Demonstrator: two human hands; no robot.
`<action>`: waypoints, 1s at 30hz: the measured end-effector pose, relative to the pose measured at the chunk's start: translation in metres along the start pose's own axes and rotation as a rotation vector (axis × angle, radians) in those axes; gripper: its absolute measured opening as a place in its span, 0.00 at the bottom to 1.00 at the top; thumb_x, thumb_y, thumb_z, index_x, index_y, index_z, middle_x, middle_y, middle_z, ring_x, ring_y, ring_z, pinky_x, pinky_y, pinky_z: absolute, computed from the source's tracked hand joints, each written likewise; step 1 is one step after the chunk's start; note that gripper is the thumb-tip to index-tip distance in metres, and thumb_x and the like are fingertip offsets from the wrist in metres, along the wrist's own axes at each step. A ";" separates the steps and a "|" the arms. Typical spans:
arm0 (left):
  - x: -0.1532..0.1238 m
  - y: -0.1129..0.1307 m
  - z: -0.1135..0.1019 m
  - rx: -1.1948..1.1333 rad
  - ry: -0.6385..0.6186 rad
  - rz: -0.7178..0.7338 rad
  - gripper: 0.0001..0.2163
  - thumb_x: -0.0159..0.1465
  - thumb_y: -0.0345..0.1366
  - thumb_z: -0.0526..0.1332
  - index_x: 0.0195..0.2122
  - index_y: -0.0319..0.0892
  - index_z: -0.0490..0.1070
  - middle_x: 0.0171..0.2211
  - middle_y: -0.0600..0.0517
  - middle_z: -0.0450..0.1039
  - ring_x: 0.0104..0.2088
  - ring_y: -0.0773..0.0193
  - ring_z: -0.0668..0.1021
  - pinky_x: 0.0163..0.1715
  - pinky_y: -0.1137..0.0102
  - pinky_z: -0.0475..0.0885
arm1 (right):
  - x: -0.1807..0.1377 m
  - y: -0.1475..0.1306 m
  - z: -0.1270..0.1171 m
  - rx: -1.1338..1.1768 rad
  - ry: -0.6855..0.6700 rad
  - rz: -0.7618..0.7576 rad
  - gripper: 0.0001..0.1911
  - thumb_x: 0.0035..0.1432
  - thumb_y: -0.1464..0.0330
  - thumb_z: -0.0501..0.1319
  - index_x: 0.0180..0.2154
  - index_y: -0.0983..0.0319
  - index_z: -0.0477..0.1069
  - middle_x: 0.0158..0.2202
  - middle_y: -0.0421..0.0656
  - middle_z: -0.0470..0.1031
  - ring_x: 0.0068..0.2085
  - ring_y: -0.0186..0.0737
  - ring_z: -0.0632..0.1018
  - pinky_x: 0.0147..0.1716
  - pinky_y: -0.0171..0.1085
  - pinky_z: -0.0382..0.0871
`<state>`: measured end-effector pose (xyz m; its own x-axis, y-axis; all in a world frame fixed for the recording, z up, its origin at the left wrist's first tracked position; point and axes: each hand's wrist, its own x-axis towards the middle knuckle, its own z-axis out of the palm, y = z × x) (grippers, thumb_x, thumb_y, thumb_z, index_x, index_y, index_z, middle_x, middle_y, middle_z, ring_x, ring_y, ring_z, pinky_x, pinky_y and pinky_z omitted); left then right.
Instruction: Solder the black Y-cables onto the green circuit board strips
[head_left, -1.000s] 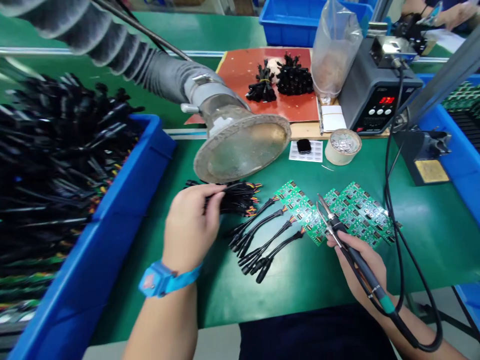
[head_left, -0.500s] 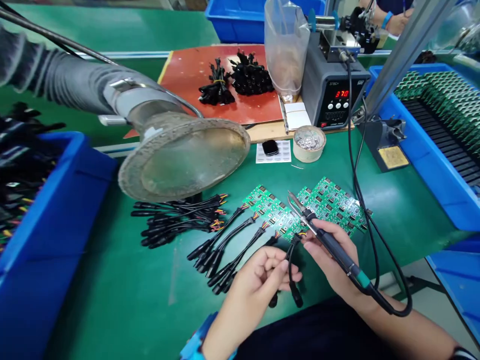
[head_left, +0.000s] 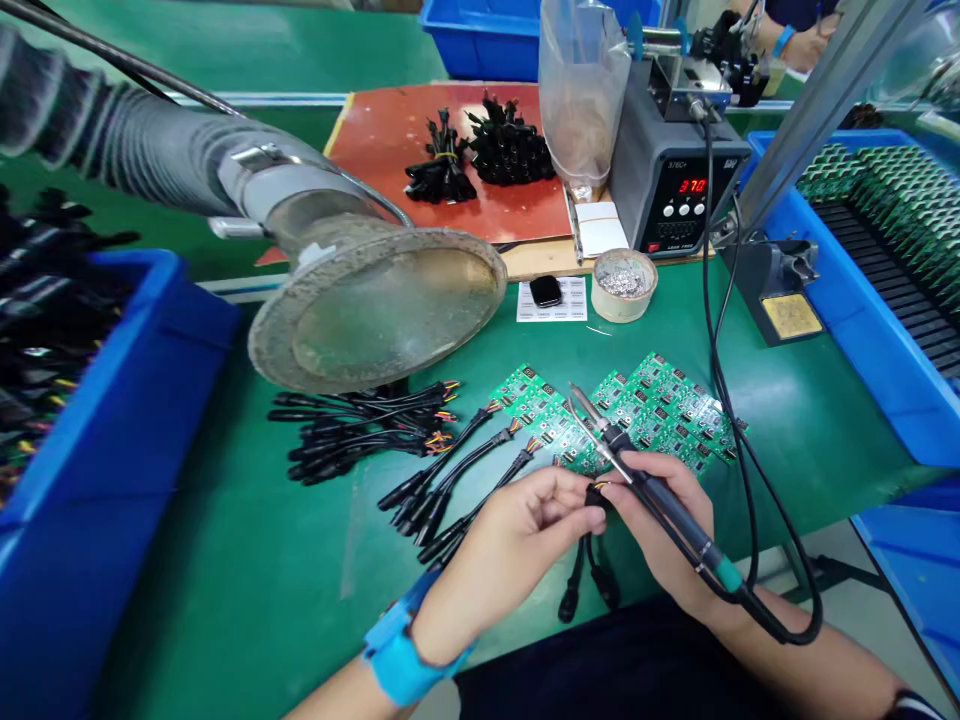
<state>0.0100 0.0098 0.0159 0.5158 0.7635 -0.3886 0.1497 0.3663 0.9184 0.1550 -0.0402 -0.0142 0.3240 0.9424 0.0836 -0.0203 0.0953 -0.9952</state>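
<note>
My left hand (head_left: 536,515) is closed, its thumb and fingers pinching a short black cable (head_left: 576,580) near its coloured wire ends. Two black plugs of that cable hang below the fingers. My right hand (head_left: 667,525) grips a soldering iron (head_left: 675,518) whose tip points up and left over the green circuit boards (head_left: 667,405). Its fingertips meet the wire ends beside the left fingers; exactly how they touch them is hidden. Several black cables (head_left: 457,475) lie with their coloured wires at the left edge of the boards. More cables (head_left: 360,430) lie piled further left.
A fume extraction hood (head_left: 382,310) hangs over the left side. Behind the boards stand a solder tub (head_left: 622,285) and a soldering station (head_left: 675,190) reading 370. Blue bins (head_left: 180,330) flank the bench. The iron's cord (head_left: 712,330) hangs at the right. Another person's hand (head_left: 810,48) shows at the back.
My left hand has moved up the cable to its wire end, meeting my right fingertips. The cable's plugs have swung under the hands. The whole view has shifted slightly.
</note>
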 end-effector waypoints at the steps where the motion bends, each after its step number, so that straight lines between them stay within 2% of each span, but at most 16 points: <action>1: 0.003 -0.001 0.000 -0.025 0.003 -0.029 0.07 0.55 0.36 0.64 0.32 0.40 0.68 0.27 0.52 0.74 0.30 0.66 0.77 0.32 0.70 0.73 | 0.000 0.001 0.000 -0.018 0.005 -0.023 0.15 0.52 0.74 0.64 0.42 0.54 0.70 0.34 0.36 0.78 0.34 0.32 0.80 0.34 0.30 0.77; 3: 0.005 -0.003 0.000 -0.098 0.009 -0.070 0.07 0.55 0.37 0.64 0.28 0.39 0.67 0.25 0.54 0.74 0.28 0.67 0.77 0.31 0.72 0.72 | 0.001 0.002 0.000 -0.073 0.018 -0.100 0.15 0.52 0.74 0.64 0.41 0.53 0.70 0.34 0.36 0.77 0.34 0.32 0.80 0.32 0.30 0.76; 7: 0.005 -0.008 0.004 -0.184 0.020 -0.077 0.08 0.55 0.36 0.65 0.29 0.40 0.67 0.23 0.56 0.73 0.27 0.68 0.77 0.29 0.73 0.71 | 0.002 0.005 0.002 -0.172 0.036 -0.247 0.13 0.52 0.74 0.65 0.40 0.55 0.71 0.31 0.37 0.75 0.31 0.33 0.79 0.26 0.30 0.75; 12: 0.004 -0.013 0.005 -0.119 0.029 0.026 0.06 0.57 0.35 0.62 0.33 0.40 0.68 0.25 0.54 0.73 0.26 0.66 0.77 0.28 0.71 0.73 | 0.001 0.004 0.003 -0.170 0.028 -0.206 0.14 0.54 0.74 0.63 0.42 0.56 0.69 0.32 0.38 0.74 0.31 0.33 0.78 0.26 0.30 0.74; 15: 0.001 -0.015 0.002 0.247 0.121 0.246 0.04 0.60 0.34 0.59 0.33 0.40 0.71 0.24 0.53 0.71 0.25 0.67 0.75 0.26 0.71 0.71 | 0.004 0.000 -0.003 -0.263 -0.078 -0.304 0.14 0.55 0.76 0.61 0.43 0.57 0.69 0.34 0.39 0.74 0.34 0.34 0.77 0.32 0.33 0.75; 18: -0.004 -0.017 -0.001 0.717 0.210 0.503 0.08 0.62 0.32 0.54 0.30 0.41 0.72 0.25 0.52 0.67 0.24 0.67 0.72 0.24 0.72 0.69 | 0.009 -0.004 -0.012 -0.441 -0.313 -0.444 0.15 0.59 0.77 0.56 0.47 0.59 0.67 0.35 0.43 0.74 0.37 0.37 0.75 0.38 0.38 0.75; 20: -0.006 -0.019 -0.001 0.870 0.209 0.557 0.11 0.63 0.31 0.52 0.27 0.40 0.71 0.24 0.52 0.66 0.24 0.67 0.71 0.23 0.72 0.68 | 0.011 -0.006 -0.016 -0.558 -0.455 -0.503 0.15 0.61 0.76 0.53 0.50 0.61 0.66 0.34 0.45 0.74 0.38 0.40 0.74 0.39 0.41 0.74; 22: -0.006 -0.021 0.001 0.873 0.213 0.520 0.11 0.62 0.31 0.52 0.25 0.40 0.70 0.24 0.52 0.66 0.23 0.67 0.71 0.23 0.72 0.68 | 0.012 -0.007 -0.017 -0.614 -0.514 -0.533 0.15 0.62 0.75 0.52 0.51 0.62 0.65 0.34 0.46 0.73 0.37 0.40 0.74 0.39 0.42 0.74; 24: -0.005 -0.022 0.003 0.724 0.221 0.420 0.09 0.60 0.32 0.55 0.24 0.40 0.69 0.23 0.53 0.67 0.23 0.67 0.72 0.23 0.72 0.69 | 0.012 -0.008 -0.015 -0.584 -0.483 -0.510 0.14 0.62 0.75 0.52 0.49 0.62 0.66 0.33 0.45 0.73 0.36 0.39 0.75 0.37 0.40 0.75; 27: -0.004 -0.018 0.005 0.290 0.172 0.157 0.05 0.57 0.36 0.60 0.27 0.41 0.69 0.20 0.55 0.69 0.20 0.68 0.73 0.21 0.73 0.70 | 0.012 -0.009 -0.011 -0.442 -0.318 -0.396 0.13 0.58 0.75 0.57 0.46 0.59 0.67 0.34 0.41 0.74 0.34 0.35 0.76 0.34 0.35 0.75; 30: -0.004 -0.010 0.003 -0.043 0.175 -0.038 0.07 0.55 0.38 0.63 0.30 0.40 0.68 0.17 0.56 0.71 0.18 0.69 0.73 0.20 0.74 0.71 | 0.010 -0.007 -0.013 -0.383 -0.138 -0.331 0.15 0.55 0.75 0.62 0.44 0.57 0.68 0.34 0.39 0.75 0.34 0.33 0.78 0.33 0.32 0.75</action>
<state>0.0094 0.0016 0.0080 0.3557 0.8281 -0.4333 0.1281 0.4160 0.9003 0.1711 -0.0358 -0.0066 0.1262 0.9176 0.3770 0.4173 0.2956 -0.8593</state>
